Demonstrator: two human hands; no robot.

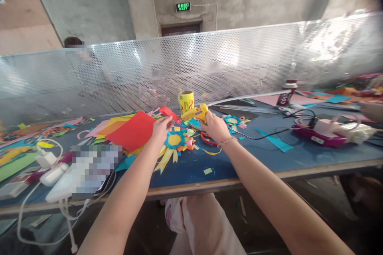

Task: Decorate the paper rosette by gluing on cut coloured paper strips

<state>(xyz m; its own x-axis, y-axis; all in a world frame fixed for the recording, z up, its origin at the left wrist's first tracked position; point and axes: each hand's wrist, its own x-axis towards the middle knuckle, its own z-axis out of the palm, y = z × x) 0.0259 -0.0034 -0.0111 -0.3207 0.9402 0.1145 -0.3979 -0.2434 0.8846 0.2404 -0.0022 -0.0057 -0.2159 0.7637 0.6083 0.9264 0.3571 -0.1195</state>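
Note:
My right hand (216, 126) is closed around a yellow glue gun (194, 113), whose front end points left. Between the fingers of my left hand (162, 126) is a curled red paper strip (168, 112), close to the tip of the gun. Just below lies a paper rosette (175, 140) with a blue rim, a yellow centre and yellow ribbon tails. Beside my left hand, a red paper sheet (131, 130) rests on yellow and orange sheets. Red-handled scissors (206, 140) seem to lie under my right hand, partly hidden.
A yellow tape roll (186, 102) stands behind the gun. A phone (103, 169) and white charging cables lie left. A purple power strip (320, 134), a dark bottle (286, 95) and paper scraps are right. A perforated metal panel (125, 75) borders the back; another person's hand (371, 110) is far right.

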